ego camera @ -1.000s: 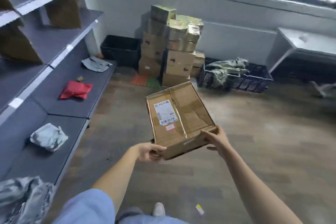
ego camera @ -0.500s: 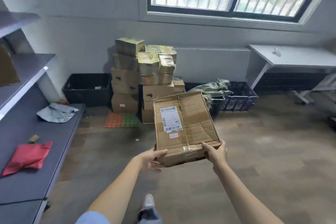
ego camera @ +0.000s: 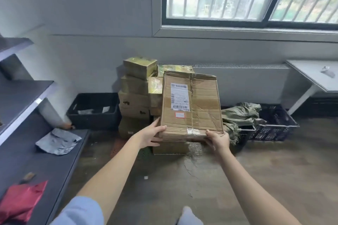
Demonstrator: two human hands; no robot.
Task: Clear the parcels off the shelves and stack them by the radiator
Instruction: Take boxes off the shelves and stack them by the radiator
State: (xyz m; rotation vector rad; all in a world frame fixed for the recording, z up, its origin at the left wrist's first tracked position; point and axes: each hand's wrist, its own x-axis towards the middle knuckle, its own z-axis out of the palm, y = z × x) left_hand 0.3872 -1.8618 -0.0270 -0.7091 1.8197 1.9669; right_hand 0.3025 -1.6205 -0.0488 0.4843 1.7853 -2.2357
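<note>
I hold a flat, worn cardboard parcel (ego camera: 201, 104) with a white shipping label in front of me, tilted up. My left hand (ego camera: 150, 134) grips its near left corner and my right hand (ego camera: 217, 139) grips its near right corner. Just behind it stands a stack of taped cardboard parcels (ego camera: 135, 95) against the wall, beside the long white radiator (ego camera: 247, 78). On the grey shelves (ego camera: 22, 97) at left lie a silver mailer bag (ego camera: 58, 140) and a red mailer bag (ego camera: 20, 202).
A black bin (ego camera: 93, 109) sits left of the stack. A black crate (ego camera: 274, 126) with green sacking (ego camera: 241, 117) stands to the right, under a white table (ego camera: 314, 76). A wire mesh mat (ego camera: 195, 149) lies on the wooden floor below the parcel.
I have walked closer to the stack with the parcel held out. The parcel has risen and now covers part of the stack; the shelves have slid off to the left.
</note>
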